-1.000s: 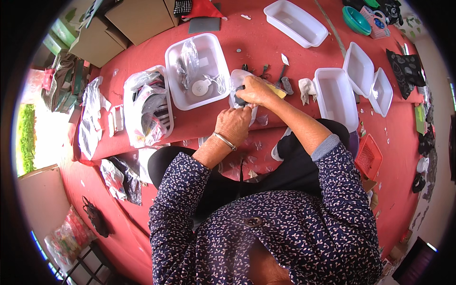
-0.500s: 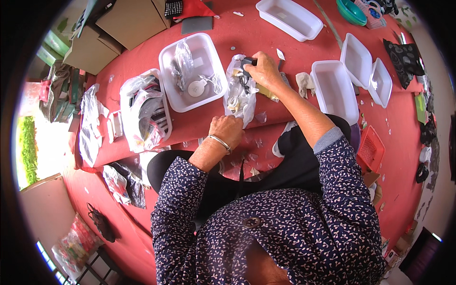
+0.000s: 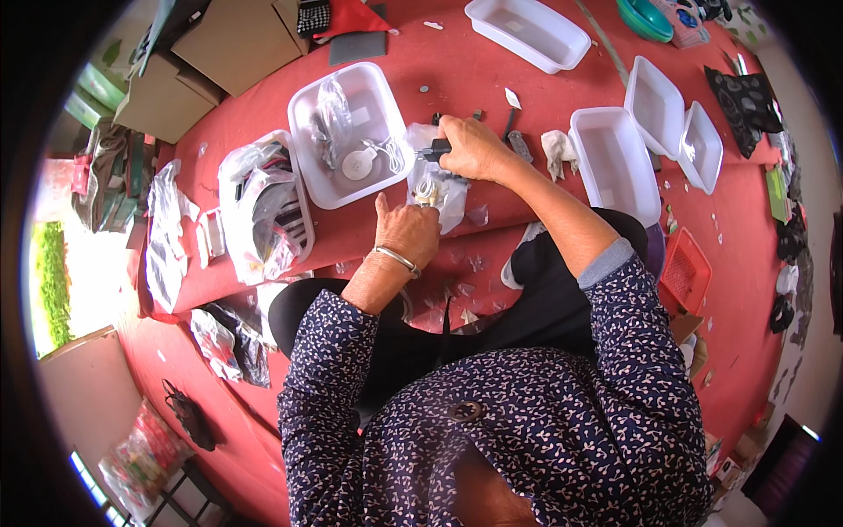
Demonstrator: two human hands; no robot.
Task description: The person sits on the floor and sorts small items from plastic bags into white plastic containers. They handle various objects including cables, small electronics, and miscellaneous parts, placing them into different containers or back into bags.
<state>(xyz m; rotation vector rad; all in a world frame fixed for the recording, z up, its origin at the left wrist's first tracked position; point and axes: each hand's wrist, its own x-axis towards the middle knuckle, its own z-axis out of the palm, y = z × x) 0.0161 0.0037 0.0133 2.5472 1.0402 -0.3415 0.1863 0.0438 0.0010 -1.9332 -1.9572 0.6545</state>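
A clear plastic bag (image 3: 452,209) lies on the red cloth in front of me, with a coiled white cable (image 3: 427,188) on it. My right hand (image 3: 477,147) is closed around a black power adapter (image 3: 435,150) just above the bag's far part. My left hand (image 3: 408,232) has its fingers curled on the bag's near edge by the coil, with the thumb raised; its fingertips are partly hidden. Left of the bag stands a white plastic bin (image 3: 303,167) holding a round white charging pad (image 3: 358,164) with its cable and a bagged item (image 3: 332,119).
A second white bin (image 3: 309,230) at left is heaped with plastic-wrapped things. White bins (image 3: 615,202) stand at right, another (image 3: 527,35) at the far side. A crumpled white cloth (image 3: 558,153) and small dark pieces lie beyond my right hand. A red basket (image 3: 686,272) sits right of my knee.
My right hand has come nearer and slightly left with the black adapter, leaving small dark pieces in view behind it. My left hand's thumb has lifted, and the bag is flatter.
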